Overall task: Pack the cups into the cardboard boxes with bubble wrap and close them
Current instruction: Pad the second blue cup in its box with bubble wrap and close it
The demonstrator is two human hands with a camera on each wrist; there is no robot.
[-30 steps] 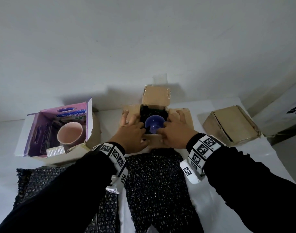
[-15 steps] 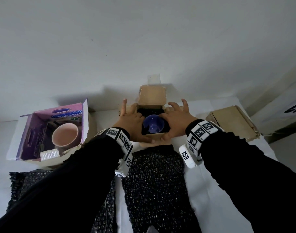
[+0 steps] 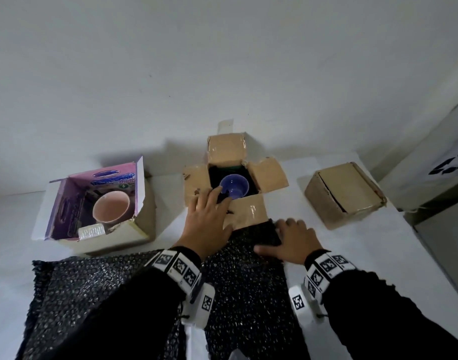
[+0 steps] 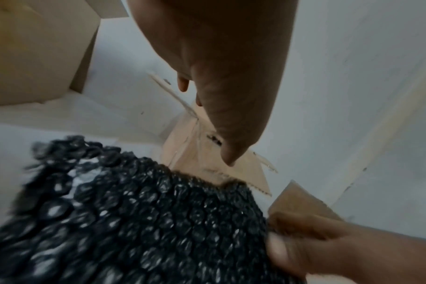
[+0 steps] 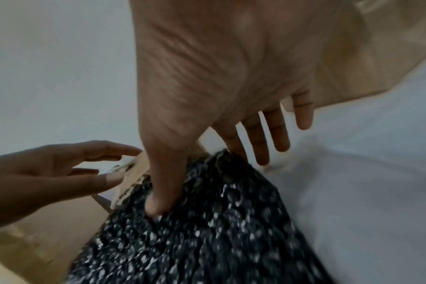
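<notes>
A blue cup (image 3: 234,187) stands in the middle cardboard box (image 3: 268,175), which is lined with dark wrap and has all its flaps spread out. My left hand (image 3: 209,219) lies on the near flap (image 3: 251,211) with straight fingers reaching to the opening's edge. My right hand (image 3: 291,241) rests on the far right corner of a black bubble wrap sheet (image 3: 248,294); in the right wrist view its thumb (image 5: 158,203) presses into the wrap (image 5: 219,230) and the fingers are straight. A pink cup (image 3: 111,210) sits in the purple-lined box (image 3: 124,237) at left.
A shut cardboard box (image 3: 344,193) stands at the right, near the white table's edge. A second black bubble wrap sheet (image 3: 80,294) lies front left. A wall rises just behind the boxes. A small white packet (image 3: 91,232) leans in the purple box.
Both hands have left the sides of the middle box. The right hand dropped back onto the bubble wrap's corner; the left hand now lies on the near flap.
</notes>
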